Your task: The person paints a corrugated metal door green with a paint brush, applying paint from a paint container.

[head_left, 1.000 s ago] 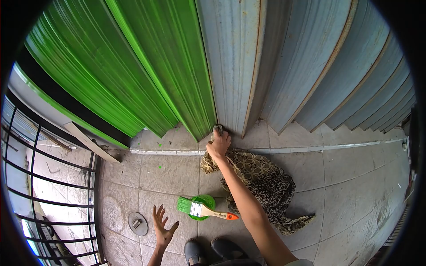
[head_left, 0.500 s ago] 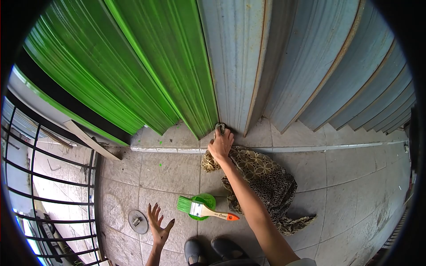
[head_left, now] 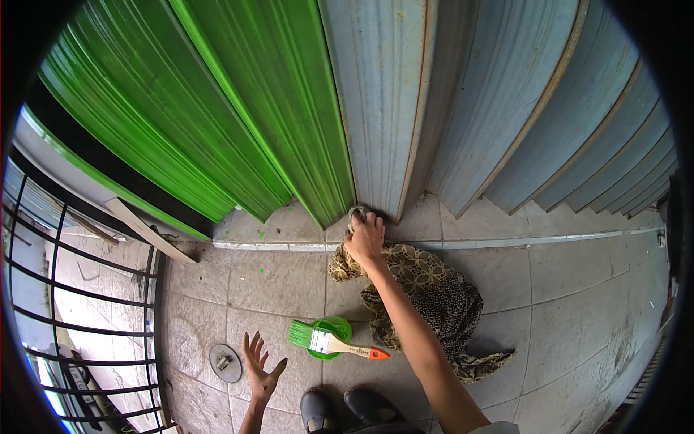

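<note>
My right hand pinches a bunched end of a patterned cloth against the foot of the folding metal door, where the green part meets the bare grey panel. The rest of that brown and black cloth trails over the floor under my forearm. Lower left, my left hand hovers with fingers spread and holds nothing; dark smudges mark its fingertips. To its right, a paintbrush with green bristles and an orange handle tip lies across a tub of green paint.
Freshly green panels stand at the left, with grey rust-edged panels to the right. A low tiled step runs along the door. A black barred gate, a leaning wooden strip and a round metal floor cover are leftward.
My right hand has shifted slightly down and right along the door's foot, with the cloth end in its fingers. My left hand, the brush and the tub look the same.
</note>
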The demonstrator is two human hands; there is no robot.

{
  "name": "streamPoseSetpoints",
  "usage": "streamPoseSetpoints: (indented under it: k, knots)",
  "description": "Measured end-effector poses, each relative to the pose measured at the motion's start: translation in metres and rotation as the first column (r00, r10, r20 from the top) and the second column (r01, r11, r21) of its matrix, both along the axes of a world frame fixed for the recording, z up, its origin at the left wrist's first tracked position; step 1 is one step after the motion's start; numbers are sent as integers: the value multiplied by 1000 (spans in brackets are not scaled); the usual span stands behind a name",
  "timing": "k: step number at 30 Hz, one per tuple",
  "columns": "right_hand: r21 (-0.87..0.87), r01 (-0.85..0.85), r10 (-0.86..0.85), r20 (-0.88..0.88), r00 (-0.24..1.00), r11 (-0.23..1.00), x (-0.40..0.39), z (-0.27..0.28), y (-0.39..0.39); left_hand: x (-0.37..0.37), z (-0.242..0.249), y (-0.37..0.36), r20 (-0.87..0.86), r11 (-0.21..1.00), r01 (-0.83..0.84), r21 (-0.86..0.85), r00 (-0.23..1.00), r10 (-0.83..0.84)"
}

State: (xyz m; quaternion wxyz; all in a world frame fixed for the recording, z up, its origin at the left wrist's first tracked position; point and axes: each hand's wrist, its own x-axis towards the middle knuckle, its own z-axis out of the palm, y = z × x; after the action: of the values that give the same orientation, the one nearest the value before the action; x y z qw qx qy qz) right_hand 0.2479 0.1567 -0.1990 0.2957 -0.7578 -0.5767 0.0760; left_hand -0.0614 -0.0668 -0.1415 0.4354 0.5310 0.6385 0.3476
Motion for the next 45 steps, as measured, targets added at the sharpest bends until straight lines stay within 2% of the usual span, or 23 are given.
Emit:
streamPoseSetpoints:
  k: [3,5,7,8,11,12,15,18,20,21,22,23,24,25,26,29,30,33,37,39,41,42,45]
  knots:
    - [-138,-273,274,-12,962,952,24,-7,-47,-1,0,1,4,1000,-5,7,1000,5]
    - [-150,-284,291,26,956,947,45,5,-94,-2,-2,2,-7,1000,6,-3,1000,-6]
    - [-155,-219,221,-10,975,963,79,32,-142,1,-2,4,-14,999,28,-20,1000,-28]
    - [-287,-142,142,-20,990,947,98,51,-163,3,0,6,-16,998,47,-37,999,-48]
    - [-287,197,-176,96,980,938,171,82,-214,6,-3,9,-24,993,107,-49,994,-108]
    - [-383,369,-314,200,928,847,189,102,-220,8,-3,11,-42,990,132,-55,990,-135]
    - [130,520,-483,604,634,844,237,127,-246,11,-6,13,-88,980,188,-62,977,-193]
    - [502,351,-590,472,655,790,209,179,-244,12,-11,12,-133,971,228,-72,963,-236]
    - [370,224,-262,55,964,902,181,162,-256,16,-10,11,-160,965,256,-55,952,-262]
    - [161,145,-94,-290,952,976,153,147,-258,19,-9,12,-172,961,272,-44,946,-276]
    - [30,-58,64,-592,803,998,119,143,-253,22,-8,11,-161,961,274,-33,948,-275]
    - [-147,-294,79,-768,636,944,93,135,-251,23,-11,9,-176,956,294,-25,940,-293]
    - [-245,-479,56,-845,532,843,73,106,-253,23,-15,8,-191,950,312,-15,931,-310]
    - [-219,-539,48,-898,437,813,51,83,-257,23,-18,7,-208,944,329,-7,923,-324]
    - [-188,-597,29,-942,335,780,34,66,-259,25,-17,7,-186,945,327,-1,929,-321]
    - [-56,-519,-64,-998,3,853,15,40,-255,27,-13,4,-208,944,328,13,925,-319]
    - [0,-474,-11,-1000,-20,881,12,37,-253,26,-15,3,-211,945,328,2,923,-320]
    - [6,-476,18,-1000,21,880,3,37,-249,40,-22,-2,-152,960,279,16,950,-273]
    - [38,-263,30,-999,-33,964,-9,44,-250,62,-40,5,-95,952,304,38,949,-300]
    - [101,-112,93,-993,-70,989,-13,49,-248,73,-46,13,-89,945,295,141,955,-285]
    - [151,-69,151,-988,0,986,-10,60,-246,81,-45,21,-48,934,291,207,957,-287]
    - [162,-40,163,-987,11,986,-6,66,-245,83,-44,23,-118,923,308,230,950,-288]
    - [144,21,143,-989,24,989,-2,76,-243,96,-33,31,-1,927,327,183,943,-333]
